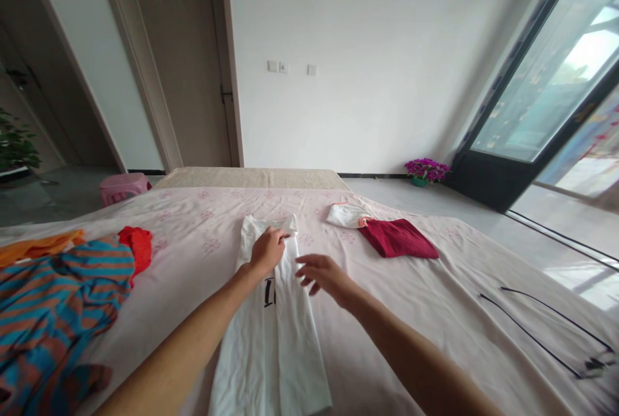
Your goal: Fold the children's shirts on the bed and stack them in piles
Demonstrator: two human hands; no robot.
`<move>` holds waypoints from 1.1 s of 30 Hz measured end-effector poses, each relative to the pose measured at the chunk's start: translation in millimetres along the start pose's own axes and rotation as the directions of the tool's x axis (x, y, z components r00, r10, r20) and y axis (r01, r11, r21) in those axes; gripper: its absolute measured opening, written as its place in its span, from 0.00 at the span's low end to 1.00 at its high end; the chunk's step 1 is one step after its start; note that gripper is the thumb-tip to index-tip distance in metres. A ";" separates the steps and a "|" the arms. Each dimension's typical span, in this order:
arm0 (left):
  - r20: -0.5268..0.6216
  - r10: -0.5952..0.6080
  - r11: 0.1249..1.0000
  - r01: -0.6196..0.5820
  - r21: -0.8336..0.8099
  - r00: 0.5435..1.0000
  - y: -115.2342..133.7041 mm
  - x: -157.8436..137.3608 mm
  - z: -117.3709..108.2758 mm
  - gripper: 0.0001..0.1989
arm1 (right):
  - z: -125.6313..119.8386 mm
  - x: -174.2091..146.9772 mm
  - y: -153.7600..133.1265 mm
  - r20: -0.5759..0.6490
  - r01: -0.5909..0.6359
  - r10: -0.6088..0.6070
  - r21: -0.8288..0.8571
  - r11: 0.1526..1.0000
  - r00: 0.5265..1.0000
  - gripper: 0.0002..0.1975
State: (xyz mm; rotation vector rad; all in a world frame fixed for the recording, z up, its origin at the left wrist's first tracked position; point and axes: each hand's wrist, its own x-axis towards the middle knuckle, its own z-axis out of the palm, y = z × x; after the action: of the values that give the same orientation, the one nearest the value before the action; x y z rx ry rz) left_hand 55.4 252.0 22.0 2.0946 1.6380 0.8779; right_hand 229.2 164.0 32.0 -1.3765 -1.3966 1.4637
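A white T-shirt [294,338] with a black printed mark lies in a long, narrow lengthwise fold on the bed in front of me. My left hand [269,249] rests on its far part, fingers curled in on the cloth near the folded flap; its fingertips are partly hidden. Just off the shirt's right edge, my right hand [323,276] hovers with fingers apart and bent, holding nothing. To the right lies a folded dark red garment [399,238] with a white part [345,215] trimmed in orange.
At left sits a heap with a blue-and-orange striped garment [62,287], a red cloth [137,248] and an orange one [43,247]. Thin black straps [536,332] lie at right on the pink floral sheet [184,313]. Beyond the bed are a pink stool [124,188] and purple flowers [426,169].
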 end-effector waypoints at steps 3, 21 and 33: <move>0.033 0.036 0.998 -0.038 0.051 0.999 -5.3 -13.9 9.3 0.18 | -21.3 47.2 -9.6 -0.226 0.086 -0.070 0.061 0.994 0.972 0.19; -0.046 0.217 0.956 -0.203 0.210 0.975 -14.2 -23.5 -1.7 0.20 | -9.6 183.7 -2.5 -0.274 0.094 -0.243 -0.462 0.882 0.930 0.24; 0.062 0.211 0.907 -0.219 0.360 0.976 4.5 -40.3 0.1 0.12 | -9.0 157.2 -8.0 -0.217 0.090 -0.428 -0.802 0.591 0.877 0.21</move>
State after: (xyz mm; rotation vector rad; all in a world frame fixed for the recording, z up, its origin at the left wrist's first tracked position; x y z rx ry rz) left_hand 52.9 212.3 14.1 2.5680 1.6862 0.6442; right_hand 203.6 317.2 4.8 -1.7250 -1.9456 0.2827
